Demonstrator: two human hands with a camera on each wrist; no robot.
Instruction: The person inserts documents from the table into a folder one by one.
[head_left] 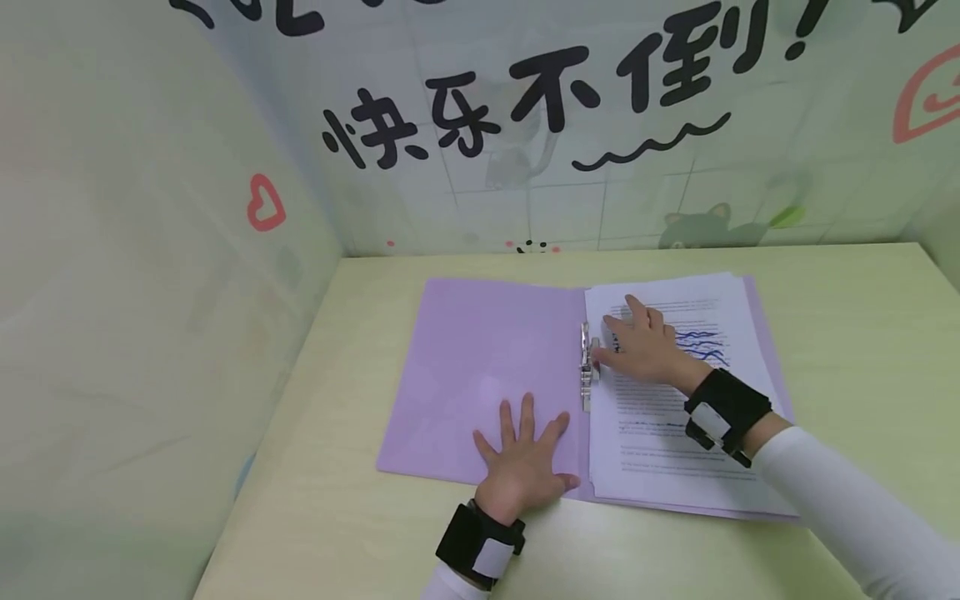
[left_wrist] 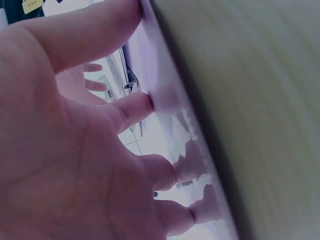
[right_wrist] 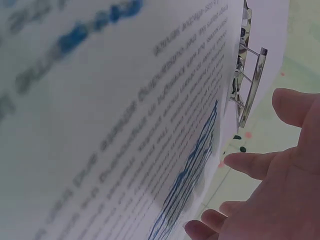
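A purple folder (head_left: 480, 358) lies spread wide, with a stack of printed sheets (head_left: 667, 467) on its right side. My left hand (head_left: 521, 471) rests with fingers spread on the lower edge of the bare left cover; the left wrist view shows its fingertips against the glossy surface (left_wrist: 170, 100). Over the upper part of the top sheet is my right hand (head_left: 647, 346), fingers extended, thumb near the metal clip (head_left: 586, 367) at the spine. In the right wrist view the clip (right_wrist: 254, 87) has a raised bar. Blue pen scribbles (right_wrist: 185, 175) mark the print, partly covered by the right hand in the head view.
The folder lies on a pale wood-grain table (head_left: 315, 467). Behind it stands a printed backdrop (head_left: 465, 200) with large black characters, and a light curtain-like panel (head_left: 150, 333) runs along the left. Each wrist wears a black band (head_left: 480, 542).
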